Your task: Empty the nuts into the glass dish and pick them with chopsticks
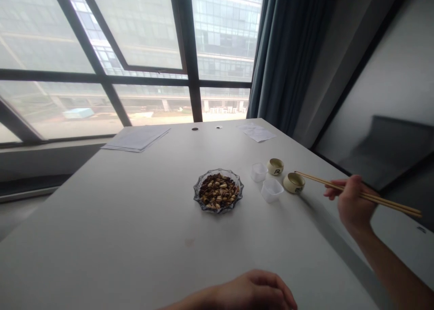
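My right hand is closed around a pair of wooden chopsticks. Their tips reach over the nearer small cream cup, and I see nothing pinched between them. Behind it stands a second cream cup with a dark character on its side. Two clear plastic cups, a nearer one and a farther one, are left of the cream cups. A scalloped glass bowl holds mixed nuts and seeds. At the bottom edge my left hand rests on the table, loosely curved, with its fingertips partly cut off.
The white table runs to large windows. Paper sheets lie at its far left and more paper at the far right. Two round cable holes are near the back edge. A blue curtain hangs beyond the far right corner.
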`<state>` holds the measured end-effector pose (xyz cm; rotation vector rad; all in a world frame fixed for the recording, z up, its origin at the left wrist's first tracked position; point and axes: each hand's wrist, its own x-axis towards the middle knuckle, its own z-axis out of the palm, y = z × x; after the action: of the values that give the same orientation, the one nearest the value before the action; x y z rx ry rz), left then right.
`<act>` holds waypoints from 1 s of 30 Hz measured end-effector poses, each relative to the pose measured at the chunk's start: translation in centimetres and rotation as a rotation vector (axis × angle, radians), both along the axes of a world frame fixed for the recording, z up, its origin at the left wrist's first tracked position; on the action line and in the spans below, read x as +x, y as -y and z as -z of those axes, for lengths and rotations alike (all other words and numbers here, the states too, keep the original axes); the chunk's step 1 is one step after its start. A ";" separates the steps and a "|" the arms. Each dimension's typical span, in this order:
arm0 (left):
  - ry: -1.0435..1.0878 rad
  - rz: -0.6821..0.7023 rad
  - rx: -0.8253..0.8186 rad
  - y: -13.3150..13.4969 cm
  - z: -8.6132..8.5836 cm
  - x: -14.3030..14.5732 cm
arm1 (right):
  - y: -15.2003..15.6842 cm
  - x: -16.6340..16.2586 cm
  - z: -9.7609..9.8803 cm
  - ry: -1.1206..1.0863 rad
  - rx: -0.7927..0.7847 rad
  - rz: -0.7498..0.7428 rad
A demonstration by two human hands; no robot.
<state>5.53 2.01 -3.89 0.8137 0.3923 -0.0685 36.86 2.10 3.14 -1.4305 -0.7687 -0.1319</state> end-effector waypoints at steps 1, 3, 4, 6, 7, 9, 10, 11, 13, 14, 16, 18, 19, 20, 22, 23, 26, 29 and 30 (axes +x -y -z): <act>-0.005 0.006 -0.001 -0.1 0.0 0.0 | 0.1 0.6 0.7 -0.030 -0.013 0.010; -0.015 0.009 -0.008 -0.2 0.0 0.0 | 0.3 1.3 1.8 -0.087 -0.042 0.008; -0.017 0.006 -0.014 -0.2 0.0 0.0 | 0.3 1.4 2.2 -0.109 -0.050 -0.001; -0.017 0.004 -0.021 -0.3 0.0 -0.1 | 0.5 1.6 2.5 -0.142 -0.042 -0.018; -0.016 0.006 -0.019 -0.3 0.0 -0.1 | 0.6 1.7 2.5 -0.153 -0.031 -0.019; -0.013 0.020 -0.009 -0.4 0.1 -0.1 | 0.7 1.8 2.6 -0.167 -0.010 -0.013; -0.011 0.027 -0.007 -0.4 0.2 -0.1 | 0.8 1.8 2.5 -0.171 -0.008 -0.011; -0.010 0.029 -0.009 -0.4 0.2 -0.1 | 0.9 1.7 2.5 -0.174 -0.010 -0.011; -0.012 0.020 -0.019 -0.4 0.3 0.0 | 1.1 1.4 2.3 -0.175 -0.009 -0.016; -0.014 0.019 -0.022 -0.4 0.3 0.0 | 1.1 1.0 2.1 -0.172 -0.003 -0.023; -0.014 0.022 -0.023 -0.3 0.2 0.0 | 1.2 -0.2 1.3 -0.146 0.018 -0.055; -0.009 0.022 -0.024 -0.2 0.1 0.0 | 1.2 -2.1 0.3 -0.090 0.023 -0.121; -0.005 0.017 -0.025 -0.2 0.1 0.0 | 1.1 -3.2 -0.3 -0.060 0.019 -0.168; -0.004 0.010 -0.027 -0.1 0.0 0.0 | 0.9 -4.4 -0.8 -0.033 0.014 -0.224; -0.006 0.000 -0.025 -0.1 0.0 0.0 | 0.2 -6.7 -1.6 -0.010 0.028 -0.360; -0.009 -0.003 -0.021 0.0 -0.1 0.0 | -0.3 -7.8 -1.8 -0.011 0.034 -0.434; -0.018 -0.020 -0.001 0.1 -0.1 -0.1 | -2.0 -10.7 -1.8 -0.043 -0.006 -0.649; -0.026 -0.042 0.020 0.3 -0.2 -0.2 | -3.5 -13.0 -1.2 -0.082 -0.134 -0.837; -0.026 -0.049 0.026 0.4 -0.2 -0.2 | -3.9 -13.7 -1.0 -0.089 -0.180 -0.888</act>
<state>5.29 1.61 -3.71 0.8294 0.4384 -0.0289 23.20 5.97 4.12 -1.1322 -1.2929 0.6924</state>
